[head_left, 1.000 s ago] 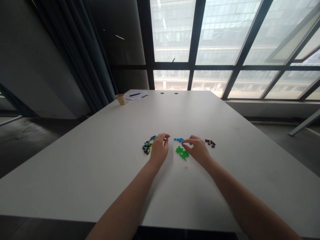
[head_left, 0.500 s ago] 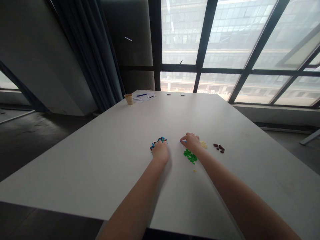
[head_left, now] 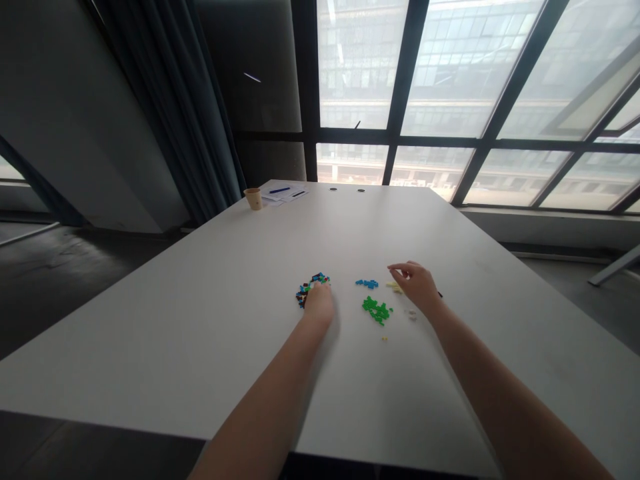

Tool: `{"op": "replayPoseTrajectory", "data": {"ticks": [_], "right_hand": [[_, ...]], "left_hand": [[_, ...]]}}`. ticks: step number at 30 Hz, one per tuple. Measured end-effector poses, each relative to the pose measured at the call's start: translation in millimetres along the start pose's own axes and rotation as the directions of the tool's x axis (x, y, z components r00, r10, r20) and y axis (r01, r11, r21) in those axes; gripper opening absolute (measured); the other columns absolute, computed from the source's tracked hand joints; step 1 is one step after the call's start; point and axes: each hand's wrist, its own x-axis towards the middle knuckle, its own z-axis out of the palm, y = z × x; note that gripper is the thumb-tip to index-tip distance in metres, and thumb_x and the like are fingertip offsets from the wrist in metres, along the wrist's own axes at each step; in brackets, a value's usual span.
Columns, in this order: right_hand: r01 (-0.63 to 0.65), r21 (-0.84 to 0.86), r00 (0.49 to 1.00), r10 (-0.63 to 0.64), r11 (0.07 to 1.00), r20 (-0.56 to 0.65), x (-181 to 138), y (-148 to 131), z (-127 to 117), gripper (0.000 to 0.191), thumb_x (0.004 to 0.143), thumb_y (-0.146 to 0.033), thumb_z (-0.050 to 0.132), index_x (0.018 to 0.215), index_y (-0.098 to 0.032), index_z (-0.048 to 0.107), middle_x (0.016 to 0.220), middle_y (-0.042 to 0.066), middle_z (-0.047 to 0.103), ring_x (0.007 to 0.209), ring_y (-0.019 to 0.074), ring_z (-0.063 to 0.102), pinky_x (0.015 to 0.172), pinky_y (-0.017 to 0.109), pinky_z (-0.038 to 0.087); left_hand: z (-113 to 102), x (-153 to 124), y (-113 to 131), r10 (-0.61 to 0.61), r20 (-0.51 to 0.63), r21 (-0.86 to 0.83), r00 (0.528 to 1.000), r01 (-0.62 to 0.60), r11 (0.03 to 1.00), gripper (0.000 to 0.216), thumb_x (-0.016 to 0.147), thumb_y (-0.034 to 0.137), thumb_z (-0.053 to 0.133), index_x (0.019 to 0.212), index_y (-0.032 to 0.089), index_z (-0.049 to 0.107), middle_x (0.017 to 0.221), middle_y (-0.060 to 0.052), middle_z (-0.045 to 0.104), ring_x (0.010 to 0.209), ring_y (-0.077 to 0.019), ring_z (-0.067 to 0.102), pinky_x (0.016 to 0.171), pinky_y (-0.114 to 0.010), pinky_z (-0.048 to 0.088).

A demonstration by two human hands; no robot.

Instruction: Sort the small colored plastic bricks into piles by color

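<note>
From the head camera, here's the white tabletop (head_left: 200, 347), its near edge low in the view, and both arms reach over that edge toward the middle. The left hand (head_left: 320, 304) is down at the mixed pile (head_left: 303, 294), little pieces in blue, green and dark brown, on the side toward the tabletop's left edge; its fingers are tucked out of sight, so I can't tell whether they're spread or pinching anything. Over to the right hand (head_left: 415, 283), above the table, thumb and forefinger bent toward each other at the tips; whether a piece sits between them is too small to tell. Just below it, the cream pieces (head_left: 393, 287), partly covered by the hand. Look between the hands: blue pieces (head_left: 368, 284) in a small cluster, and green pieces (head_left: 376, 309) in a bigger one, nearer the near edge. Closer again to that edge, a tiny bit of yellow (head_left: 385, 339), with pale pieces (head_left: 412, 314) beside the right wrist and a dark piece (head_left: 440, 294) peeking out past it. Away at the far left corner, a paper cup (head_left: 254, 199) stands by papers (head_left: 285, 195), a blue pen (head_left: 279, 190) lying on top.
</note>
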Motion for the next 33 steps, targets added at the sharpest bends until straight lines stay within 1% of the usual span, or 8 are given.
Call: {"op": "replayPoseTrajectory", "data": {"ticks": [4,8,16,18,20,23,27,33], "right_hand": [[-0.044,0.047,0.998,0.046,0.998,-0.041,-24.4,19.5,-9.7,0.029,0.074,-0.036,0.047,0.079,-0.018,0.070,0.060,0.001,0.049,0.054,0.0125,0.044,0.055,0.025,0.034],[-0.103,0.036,0.994,0.104,0.994,-0.035,-36.6,35.4,-7.5,0.031,0.073,-0.038,0.046,0.078,-0.017,0.070,0.057,0.000,0.048,0.052,0.0125,0.043,0.053,0.025,0.033],[0.009,0.025,0.999,-0.010,1.000,0.051,-36.2,35.7,-7.5,0.025,0.074,-0.031,0.047,0.075,-0.018,0.068,0.057,-0.001,0.048,0.050,0.0115,0.043,0.052,0.024,0.032],[0.018,0.021,0.998,-0.019,1.000,0.062,-37.2,32.3,-6.9,0.023,0.074,-0.029,0.048,0.074,-0.018,0.068,0.057,-0.001,0.048,0.051,0.0116,0.044,0.052,0.024,0.032],[0.043,0.039,0.997,-0.045,0.998,0.065,-39.6,25.7,-6.0,0.020,0.075,-0.027,0.049,0.075,-0.019,0.067,0.058,-0.001,0.049,0.053,0.0118,0.045,0.053,0.024,0.033],[0.129,0.106,0.988,-0.137,0.986,0.072,-45.0,9.7,-5.5,0.017,0.076,-0.026,0.052,0.083,-0.021,0.067,0.062,-0.001,0.051,0.058,0.0124,0.048,0.059,0.024,0.036],[0.251,0.152,0.961,-0.265,0.956,0.084,-51.0,-10.4,-7.1,0.018,0.075,-0.030,0.060,0.092,-0.025,0.065,0.068,0.000,0.056,0.070,0.0144,0.051,0.070,0.028,0.037],[0.361,0.146,0.927,-0.372,0.921,0.051,-52.7,-16.4,-9.1,0.012,0.076,-0.031,0.061,0.085,-0.025,0.067,0.070,0.001,0.057,0.073,0.0146,0.051,0.077,0.030,0.035]], "left_hand": [[3.5,5.6,-2.8,0.002,-0.067,0.104,0.998,0.005,0.995,0.019,0.073,0.005,0.037,0.067,0.016,0.052,0.081,-0.010,0.053,0.080,-0.0222,0.051,0.069,-0.031,0.033],[1.4,5.9,-1.7,0.023,-0.038,0.239,0.999,-0.014,0.971,0.018,0.072,0.005,0.039,0.069,0.015,0.054,0.080,-0.011,0.055,0.080,-0.0222,0.052,0.066,-0.029,0.033],[-4.7,-0.2,0.4,0.129,-0.051,0.260,0.990,-0.111,0.959,0.017,0.072,0.006,0.043,0.074,0.017,0.055,0.083,-0.011,0.057,0.084,-0.0218,0.052,0.072,-0.029,0.034],[-4.2,-3.2,4.0,0.212,-0.059,0.194,0.976,-0.197,0.961,0.017,0.073,0.006,0.044,0.079,0.018,0.055,0.085,-0.010,0.057,0.081,-0.0198,0.053,0.074,-0.028,0.035],[-3.0,-9.7,11.3,0.339,-0.058,0.020,0.939,-0.338,0.941,0.016,0.073,0.009,0.048,0.084,0.019,0.054,0.085,-0.007,0.058,0.076,-0.0174,0.053,0.074,-0.028,0.037],[-0.7,-24.8,26.0,0.505,-0.027,-0.257,0.862,-0.495,0.830,0.014,0.073,0.019,0.056,0.087,0.022,0.054,0.083,-0.003,0.058,0.074,-0.0152,0.053,0.074,-0.026,0.039],[0.6,-41.6,38.8,0.611,0.033,-0.397,0.791,-0.550,0.734,0.009,0.073,0.025,0.059,0.081,0.022,0.059,0.082,-0.003,0.059,0.080,-0.0159,0.052,0.081,-0.027,0.038],[1.4,-44.5,40.0,0.644,0.026,-0.431,0.764,-0.573,0.697,0.010,0.072,0.027,0.061,0.077,0.020,0.059,0.077,-0.002,0.059,0.077,-0.0151,0.053,0.077,-0.028,0.040]]}}
